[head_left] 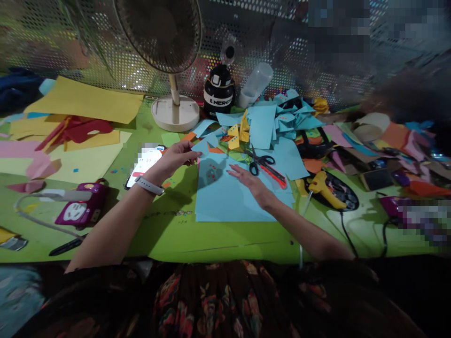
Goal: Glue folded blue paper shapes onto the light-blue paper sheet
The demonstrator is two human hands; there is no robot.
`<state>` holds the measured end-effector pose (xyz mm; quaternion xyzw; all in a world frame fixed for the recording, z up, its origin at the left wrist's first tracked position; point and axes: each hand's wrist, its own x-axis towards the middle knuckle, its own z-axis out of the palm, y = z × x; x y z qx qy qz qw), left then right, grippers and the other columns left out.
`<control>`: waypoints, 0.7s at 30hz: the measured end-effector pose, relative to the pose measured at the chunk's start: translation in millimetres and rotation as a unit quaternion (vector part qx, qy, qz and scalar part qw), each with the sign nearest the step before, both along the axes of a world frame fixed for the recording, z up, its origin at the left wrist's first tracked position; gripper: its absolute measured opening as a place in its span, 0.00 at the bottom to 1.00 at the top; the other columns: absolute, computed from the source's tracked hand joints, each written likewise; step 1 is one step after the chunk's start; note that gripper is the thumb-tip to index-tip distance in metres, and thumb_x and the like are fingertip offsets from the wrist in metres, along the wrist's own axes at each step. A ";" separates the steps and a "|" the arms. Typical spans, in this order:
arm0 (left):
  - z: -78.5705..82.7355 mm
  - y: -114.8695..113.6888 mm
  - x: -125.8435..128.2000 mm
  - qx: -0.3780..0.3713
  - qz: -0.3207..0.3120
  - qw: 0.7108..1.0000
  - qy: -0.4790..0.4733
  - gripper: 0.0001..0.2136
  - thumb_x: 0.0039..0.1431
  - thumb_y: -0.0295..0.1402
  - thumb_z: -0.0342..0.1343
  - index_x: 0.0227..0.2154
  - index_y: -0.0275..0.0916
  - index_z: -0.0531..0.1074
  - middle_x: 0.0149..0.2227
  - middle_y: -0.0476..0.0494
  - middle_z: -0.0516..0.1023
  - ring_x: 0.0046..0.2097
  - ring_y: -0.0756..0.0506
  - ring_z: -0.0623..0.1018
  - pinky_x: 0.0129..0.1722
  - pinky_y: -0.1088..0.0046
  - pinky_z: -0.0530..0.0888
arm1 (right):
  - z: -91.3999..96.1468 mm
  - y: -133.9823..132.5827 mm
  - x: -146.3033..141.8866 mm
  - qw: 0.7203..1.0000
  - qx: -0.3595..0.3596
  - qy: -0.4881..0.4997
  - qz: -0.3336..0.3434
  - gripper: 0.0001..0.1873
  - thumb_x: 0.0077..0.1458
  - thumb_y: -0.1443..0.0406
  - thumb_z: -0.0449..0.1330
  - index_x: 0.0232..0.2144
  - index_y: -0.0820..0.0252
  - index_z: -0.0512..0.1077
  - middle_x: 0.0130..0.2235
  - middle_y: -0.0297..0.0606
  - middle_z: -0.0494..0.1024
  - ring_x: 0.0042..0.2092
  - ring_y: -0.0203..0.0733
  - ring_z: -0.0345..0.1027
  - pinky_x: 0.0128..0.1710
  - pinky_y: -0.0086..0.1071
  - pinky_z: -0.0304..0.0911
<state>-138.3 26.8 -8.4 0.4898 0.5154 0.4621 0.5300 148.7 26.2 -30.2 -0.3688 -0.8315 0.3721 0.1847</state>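
Observation:
My right hand (249, 182) rests on a stack of light blue paper (225, 206), its fingers stretched out over the top sheet. Small red paper bits (212, 172) lie on that sheet between my two hands. My left hand (181, 156) hovers at the stack's upper left corner, fingers curled in; what they pinch, if anything, is too small to make out. A phone (144, 164) with a lit screen lies beside my left wrist. Black-handled scissors (260, 162) and a red cutter knife (274, 176) lie on the blue paper just beyond my right hand.
Behind stand a fan (175, 112), a black bottle (219, 91) and a clear plastic cup (256, 84). Blue scraps (262, 124) are heaped at the back. A yellow glue gun (326, 190) sits right; a purple power strip (82, 204) and yellow sheets (86, 101) lie left.

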 end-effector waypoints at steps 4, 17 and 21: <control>4.9 -5.1 11.6 -0.016 -0.036 0.999 0.018 0.13 0.48 0.37 0.67 0.27 0.37 0.68 0.23 0.51 0.73 0.23 0.54 0.69 0.24 0.77 0.65 | 16.5 10.7 0.1 0.980 -0.139 0.135 -0.053 0.41 0.66 0.48 0.24 0.63 0.57 0.64 0.65 0.40 0.64 0.66 0.47 0.56 0.62 0.53 0.55; 49.6 -1.7 53.8 0.013 -0.164 0.985 0.055 0.12 0.52 0.36 0.64 0.32 0.36 0.69 0.27 0.50 0.73 0.25 0.54 0.71 0.24 0.78 0.68 | 52.3 12.1 -14.4 0.904 -0.202 0.368 -0.084 0.36 0.61 0.38 0.37 0.47 0.44 0.77 0.65 0.22 0.64 0.71 0.43 0.41 0.70 0.49 0.32; 49.5 -0.1 67.6 -0.004 -0.197 0.978 0.062 0.10 0.53 0.35 0.63 0.33 0.36 0.69 0.27 0.51 0.73 0.25 0.54 0.70 0.24 0.77 0.68 | 49.6 6.7 -15.6 0.924 -0.182 0.323 -0.091 0.37 0.59 0.37 0.37 0.49 0.44 0.76 0.68 0.22 0.57 0.72 0.44 0.33 0.70 0.52 0.27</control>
